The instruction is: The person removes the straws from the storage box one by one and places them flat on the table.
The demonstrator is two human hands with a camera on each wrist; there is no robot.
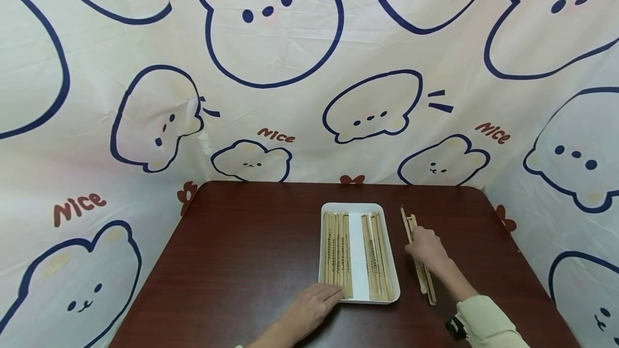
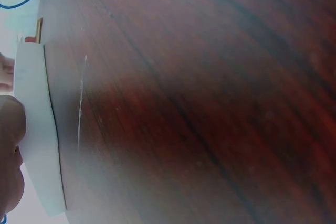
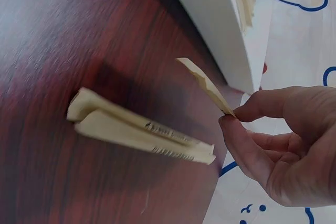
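At 4 o'clock of the shallow white rectangular tray [image 1: 357, 262], right hand [image 1: 427, 246]: thumb and forefinger nearly closed, pinching one end of a slim tan paper-wrapped stick [image 3: 206, 83]; other fingers bent in.
Pinched stick: just outside the tray, over the dark reddish-brown wood-grained table [image 1: 251, 240]. Head view: free end points to 11 o'clock, long axis 11-to-5. Can't tell if it touches wood.
Loose pair: two dark-printed tan paper-wrapped sticks [image 3: 139, 136], side by side on the table under the right hand; long axes 11-to-5 in head view.
Left hand [image 1: 309, 310]: at the tray's 7 o'clock, fingers loosely extended over the near rim; no grip visible, thumb not clear.
Tray load: left batch of tan wrapped sticks [image 1: 336, 254] and right batch of tan wrapped sticks [image 1: 377, 256], bare strip between; long axes near 12-to-6, right batch leaning toward 11.
Progress (my read): partway. Done: two batches lined up in the tray. Left: three sticks outside, one pinched, two on wood.
Backdrop: cream cloth with navy bear outlines [image 1: 367, 50], 12 o'clock beyond the table.
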